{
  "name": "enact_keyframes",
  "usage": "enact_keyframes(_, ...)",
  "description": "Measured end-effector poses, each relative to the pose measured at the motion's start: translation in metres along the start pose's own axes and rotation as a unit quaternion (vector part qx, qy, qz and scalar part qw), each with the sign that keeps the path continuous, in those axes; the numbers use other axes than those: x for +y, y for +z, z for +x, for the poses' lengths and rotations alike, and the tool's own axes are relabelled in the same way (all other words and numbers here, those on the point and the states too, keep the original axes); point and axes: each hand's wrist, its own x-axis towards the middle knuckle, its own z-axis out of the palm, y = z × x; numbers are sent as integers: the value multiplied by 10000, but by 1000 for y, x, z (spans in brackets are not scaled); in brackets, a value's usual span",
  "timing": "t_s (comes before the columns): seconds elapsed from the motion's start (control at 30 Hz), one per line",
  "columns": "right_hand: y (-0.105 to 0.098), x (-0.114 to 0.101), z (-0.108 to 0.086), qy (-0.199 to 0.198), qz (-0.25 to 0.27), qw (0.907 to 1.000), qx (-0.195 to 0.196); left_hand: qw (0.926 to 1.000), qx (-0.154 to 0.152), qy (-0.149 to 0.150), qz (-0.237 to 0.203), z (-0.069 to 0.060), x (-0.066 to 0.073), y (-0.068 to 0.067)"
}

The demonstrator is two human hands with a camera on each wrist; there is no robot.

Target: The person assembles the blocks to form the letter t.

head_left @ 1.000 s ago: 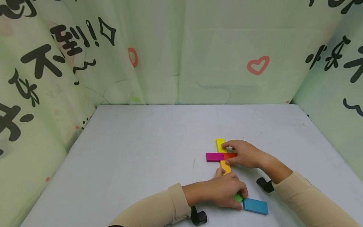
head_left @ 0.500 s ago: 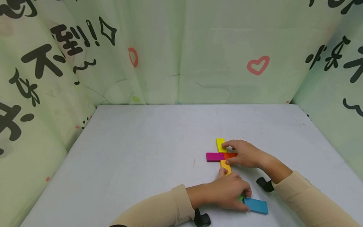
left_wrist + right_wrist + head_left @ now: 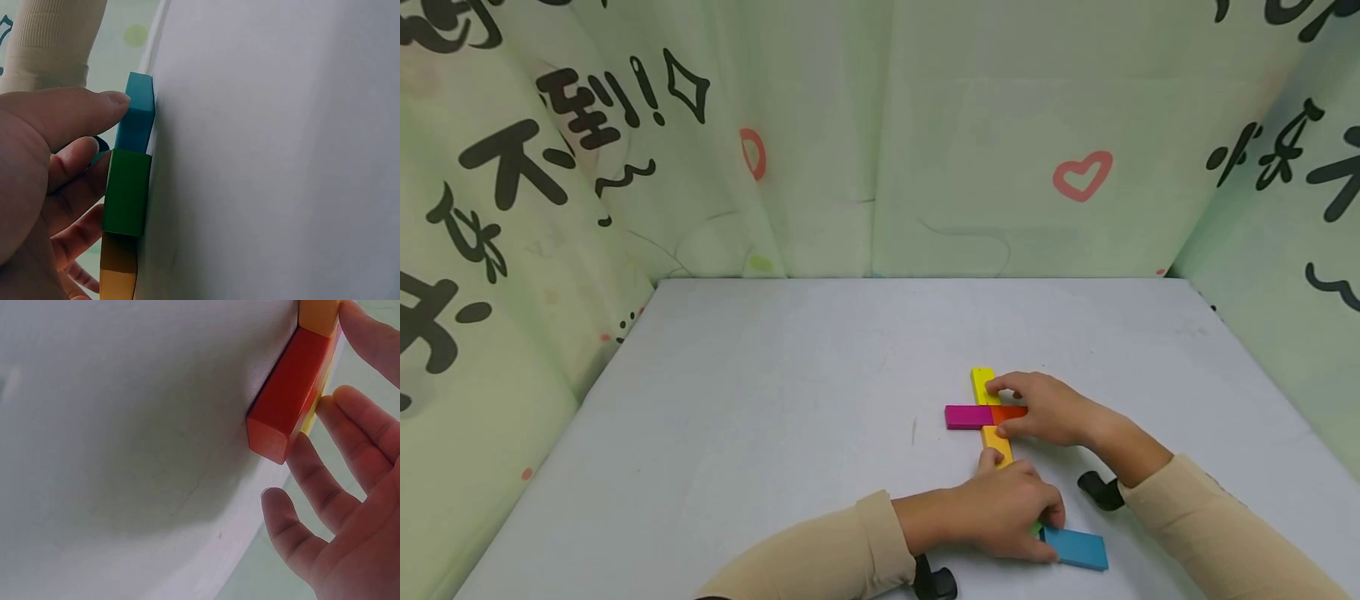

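Note:
Coloured blocks lie joined on the white table. A blue block (image 3: 1081, 550) sits at the near end, its left end pinched between the thumb and index finger of my left hand (image 3: 1000, 510). Beside it is a green block (image 3: 128, 194), mostly hidden under that hand in the head view. A left fingertip also touches the amber block (image 3: 997, 444). My right hand (image 3: 1051, 408) rests lightly spread over the upper blocks: its thumb touches the amber block, its index finger the yellow block (image 3: 980, 382). Between these lie a red-orange block (image 3: 1004, 413) and a magenta block (image 3: 967, 417).
The white table (image 3: 775, 400) spreads left of and behind the blocks. A pale green curtain (image 3: 962, 167) with dark lettering stands around it. Black wrist devices show near both cuffs, one below the left wrist (image 3: 934, 581).
My left hand has shifted slightly right, its thumb passing from beside the green block onto the blue block's end. My right hand and the upper blocks have stayed in place.

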Motion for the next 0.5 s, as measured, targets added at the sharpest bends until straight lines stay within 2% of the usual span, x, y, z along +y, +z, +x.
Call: enact_keyframes(0.5, 1, 1, 0, -8, 8, 10000, 62, 9998, -101, 130, -74, -3, -4, -3)
